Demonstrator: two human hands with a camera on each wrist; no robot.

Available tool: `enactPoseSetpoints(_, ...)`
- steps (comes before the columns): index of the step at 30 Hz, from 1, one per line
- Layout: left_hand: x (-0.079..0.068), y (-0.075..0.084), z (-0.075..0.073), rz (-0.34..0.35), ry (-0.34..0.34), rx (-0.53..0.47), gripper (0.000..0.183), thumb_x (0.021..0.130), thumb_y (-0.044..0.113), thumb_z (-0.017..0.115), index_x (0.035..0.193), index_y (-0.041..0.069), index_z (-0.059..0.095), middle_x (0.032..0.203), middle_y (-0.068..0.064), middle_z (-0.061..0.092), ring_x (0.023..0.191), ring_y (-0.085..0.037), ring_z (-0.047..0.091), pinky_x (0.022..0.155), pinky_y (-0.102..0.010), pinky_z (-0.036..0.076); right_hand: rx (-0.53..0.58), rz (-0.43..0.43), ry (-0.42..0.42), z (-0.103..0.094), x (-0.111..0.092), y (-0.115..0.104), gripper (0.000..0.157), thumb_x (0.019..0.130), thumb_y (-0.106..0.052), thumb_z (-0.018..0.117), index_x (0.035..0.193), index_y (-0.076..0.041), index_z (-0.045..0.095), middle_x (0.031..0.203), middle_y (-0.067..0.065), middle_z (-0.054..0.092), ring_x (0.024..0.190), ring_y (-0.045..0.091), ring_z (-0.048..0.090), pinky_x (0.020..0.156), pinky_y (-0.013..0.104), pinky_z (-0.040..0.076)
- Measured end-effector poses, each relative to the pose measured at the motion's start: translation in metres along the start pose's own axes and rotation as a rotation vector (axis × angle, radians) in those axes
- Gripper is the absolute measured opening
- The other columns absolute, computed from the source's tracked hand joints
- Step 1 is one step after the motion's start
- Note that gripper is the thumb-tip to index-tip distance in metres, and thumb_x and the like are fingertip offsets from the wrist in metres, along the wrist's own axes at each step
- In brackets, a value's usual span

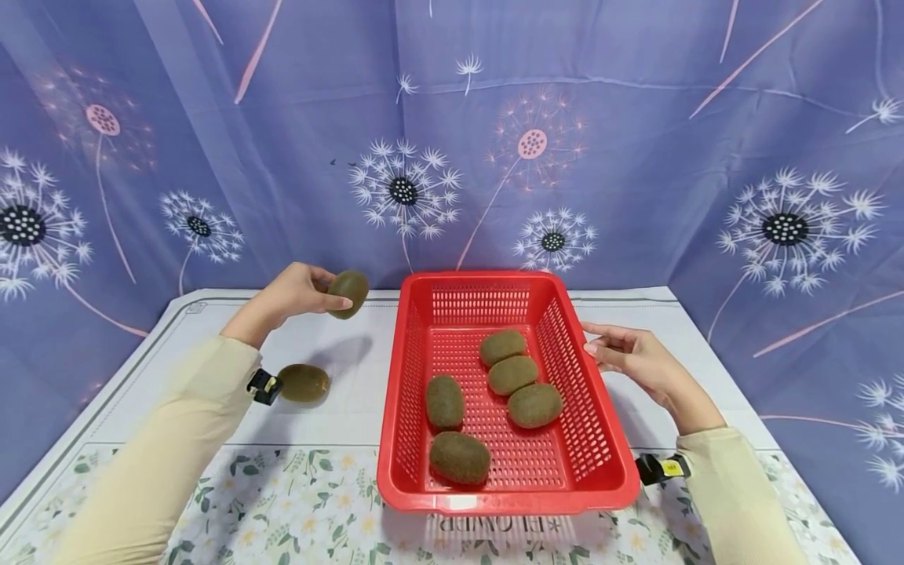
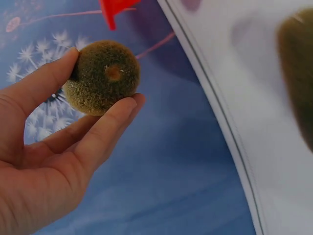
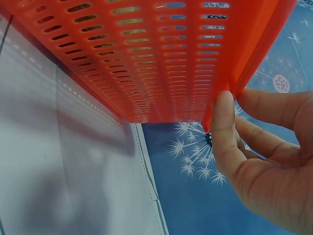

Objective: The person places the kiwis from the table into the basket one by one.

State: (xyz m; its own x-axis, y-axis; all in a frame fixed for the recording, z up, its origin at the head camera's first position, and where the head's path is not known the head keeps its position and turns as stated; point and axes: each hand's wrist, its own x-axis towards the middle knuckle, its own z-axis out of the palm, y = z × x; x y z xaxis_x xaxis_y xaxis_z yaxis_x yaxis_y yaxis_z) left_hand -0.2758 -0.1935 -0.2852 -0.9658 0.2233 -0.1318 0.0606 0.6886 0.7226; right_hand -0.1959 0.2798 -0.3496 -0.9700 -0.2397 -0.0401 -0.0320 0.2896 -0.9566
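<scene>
My left hand [image 1: 300, 292] pinches a brown kiwi [image 1: 349, 294] between thumb and fingertips, raised above the table to the left of the basket. In the left wrist view the kiwi [image 2: 102, 77] shows one end with a small light spot. A second kiwi [image 1: 304, 384] lies on the table below that forearm. Several kiwis [image 1: 534, 406] lie inside the red plastic basket [image 1: 508, 502], three on its right side and others on its left. At the basket's right rim, my right hand [image 1: 639, 357] pinches the edge; the right wrist view shows the thumb [image 3: 225, 110] against it.
The table has a white cloth [image 1: 353, 408] at the back and a floral cloth [image 1: 297, 502] in front. A purple dandelion-print curtain [image 1: 466, 157] hangs behind and along both sides. A black wrist device [image 1: 264, 387] sits on the left sleeve.
</scene>
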Motion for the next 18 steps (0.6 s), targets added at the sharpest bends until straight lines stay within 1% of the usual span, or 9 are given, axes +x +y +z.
enactPoseSetpoints(4, 0.007, 0.015, 0.005, 0.010, -0.008, -0.033, 0.056, 0.074, 0.023, 0.071, 0.117, -0.007, 0.051, 0.094, -0.014, 0.060, 0.080, -0.019, 0.060, 0.071, -0.029, 0.050, -0.001, 0.000, 0.002, 0.000, 0.000, 0.001, 0.054, 0.085, -0.019, 0.059, 0.131, 0.001, 0.039, 0.091, 0.007, 0.059, 0.080, 0.015, 0.061, 0.073, 0.032, 0.050)
enactPoseSetpoints(9, 0.014, 0.033, 0.012, -0.004, -0.025, -0.074, 0.055, 0.074, 0.022, 0.072, 0.117, -0.005, 0.052, 0.098, -0.016, 0.061, 0.080, -0.017, 0.062, 0.072, -0.030, 0.050, 0.000, 0.001, -0.001, 0.000, 0.001, 0.001, 0.054, 0.085, -0.019, 0.059, 0.131, 0.001, 0.038, 0.091, 0.007, 0.059, 0.080, 0.015, 0.061, 0.073, 0.033, 0.050)
enactPoseSetpoints(11, 0.018, 0.040, 0.016, -0.012, -0.021, -0.093, 0.053, 0.073, 0.020, 0.072, 0.116, -0.005, 0.053, 0.098, -0.016, 0.062, 0.079, -0.017, 0.062, 0.071, -0.029, 0.050, 0.002, -0.001, -0.001, 0.000, 0.001, 0.002, 0.054, 0.085, -0.019, 0.059, 0.131, 0.001, 0.038, 0.092, 0.007, 0.059, 0.080, 0.015, 0.061, 0.073, 0.033, 0.050)
enactPoseSetpoints(15, 0.024, 0.054, 0.023, -0.002, -0.022, -0.104, 0.050, 0.073, 0.018, 0.072, 0.114, -0.004, 0.055, 0.095, -0.016, 0.063, 0.078, -0.018, 0.063, 0.070, -0.028, 0.050, 0.004, -0.001, 0.002, 0.000, 0.001, 0.002, 0.054, 0.085, -0.019, 0.058, 0.131, 0.001, 0.039, 0.092, 0.007, 0.060, 0.081, 0.015, 0.061, 0.073, 0.033, 0.050)
enactPoseSetpoints(18, 0.028, 0.065, 0.028, 0.017, -0.038, -0.100, 0.049, 0.073, 0.016, 0.072, 0.114, -0.005, 0.055, 0.094, -0.016, 0.063, 0.079, -0.020, 0.063, 0.069, -0.027, 0.051, 0.006, -0.002, 0.002, 0.000, 0.000, 0.002, 0.054, 0.085, -0.018, 0.058, 0.131, 0.002, 0.038, 0.091, 0.006, 0.060, 0.080, 0.014, 0.061, 0.073, 0.032, 0.050)
